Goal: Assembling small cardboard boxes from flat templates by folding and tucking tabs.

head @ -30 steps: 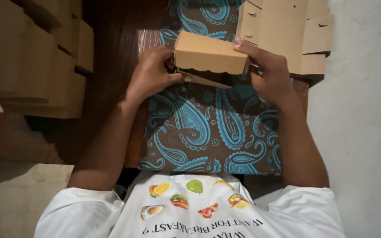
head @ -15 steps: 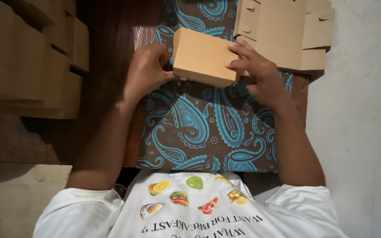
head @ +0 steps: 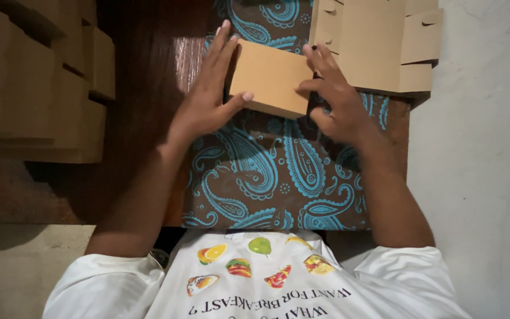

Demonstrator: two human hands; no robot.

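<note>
**Small box closed and pressed between both hands**

I see a small brown cardboard box [head: 271, 82] held over the paisley cloth [head: 267, 177] that covers the worktop [head: 143, 88]. The box looks fully folded, its flat face up toward the camera, tilted a little, lower edge nearest me.

My left hand [head: 208, 97] lies flat against the box's left side, fingers stretched long past the far corner, thumb hooked onto the near edge. My right hand [head: 334, 97] is on the right side, fingers spread and curled over the top face, thumb under the lower right corner. Both hands hold the box between them; neither is closed into a fist. I cannot tell whether the box rests on the cloth or is just above it.

Just beyond the right hand lies a stack of flat unfolded box blanks [head: 379, 41], tabs and slots showing. On the left, well apart from the hands, sit stacked finished boxes [head: 36, 82].

Step, as I judge it: final squaring or pressing shut of this one box; the folding looks done. The next move likely calls for a check that the flaps sit flush, then a steady two-hand carry with the sides kept pinched so nothing springs open.
</note>
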